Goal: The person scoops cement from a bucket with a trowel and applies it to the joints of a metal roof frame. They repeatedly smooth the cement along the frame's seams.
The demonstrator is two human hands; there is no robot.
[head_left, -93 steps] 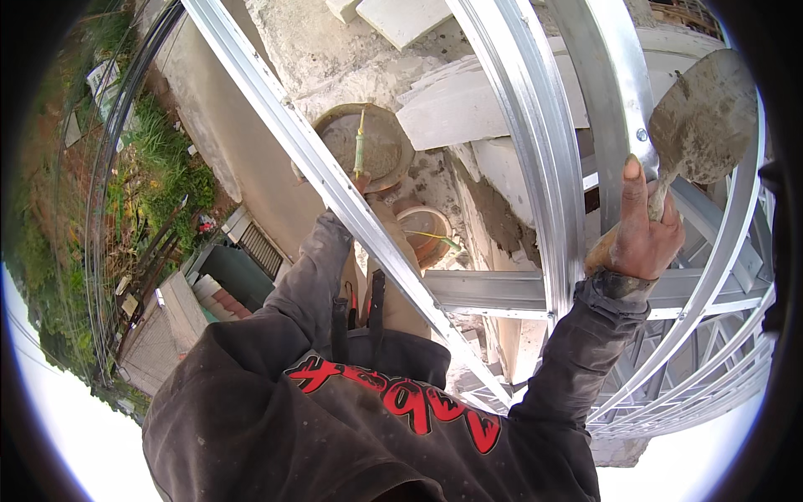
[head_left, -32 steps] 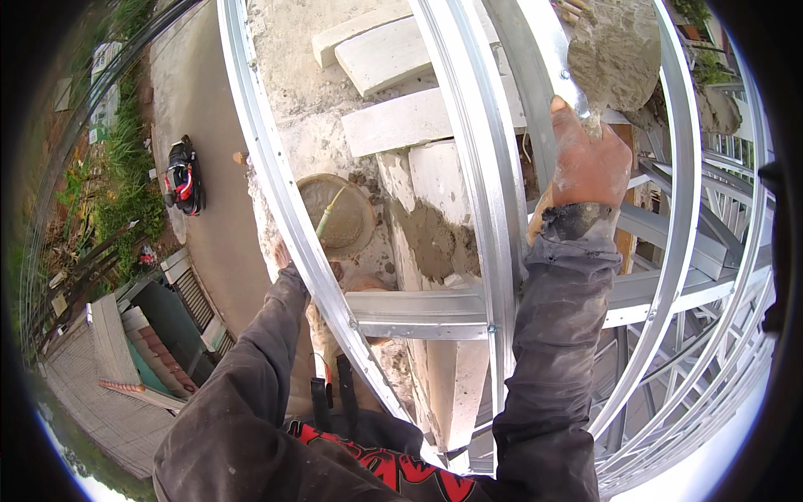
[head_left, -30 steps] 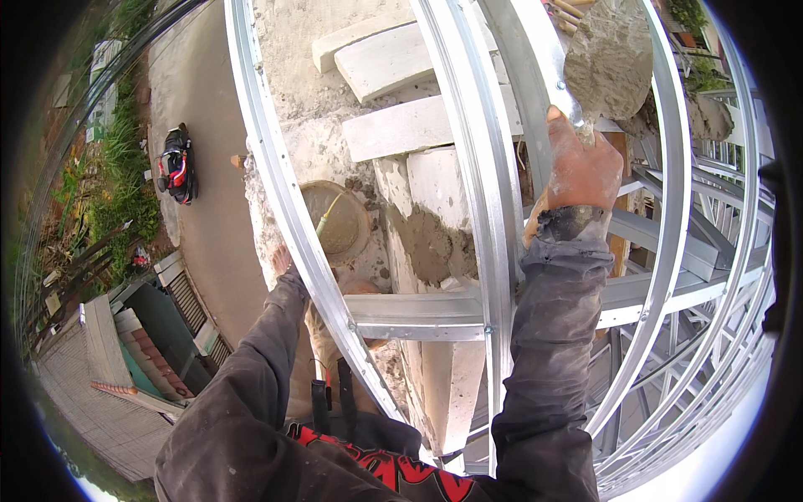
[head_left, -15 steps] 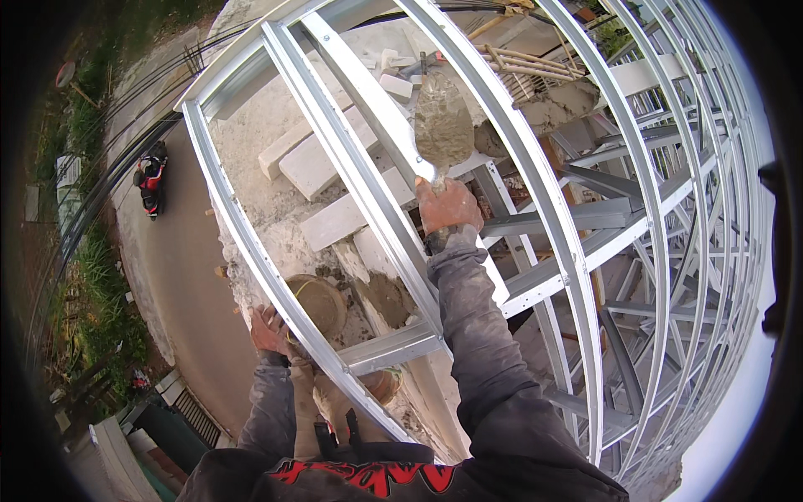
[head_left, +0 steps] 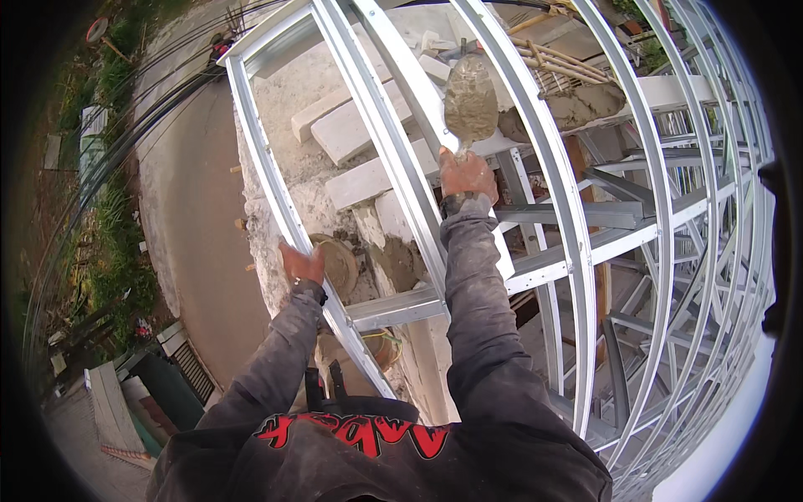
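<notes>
My right hand is closed round the handle of a trowel, next to a silver roof beam. The blade points away from me and is coated with wet grey mortar. My left hand is on the outermost silver metal beam, thumb on one side and fingers on the other. Just inside that beam, a round mortar-stained tub sits on the rough concrete ledge. Several pale blocks lie beyond it, seen between the beams.
Curved metal roof framing fills the right side, with a cross beam close in front of me. Black cables run past the outer edge. Far below lies a road. Bamboo poles and more mortar are at the far right.
My left hand has come up from beside the outer beam onto it. My right hand still holds the loaded trowel. The view has shifted, and a red motorcycle has moved farther up the road.
</notes>
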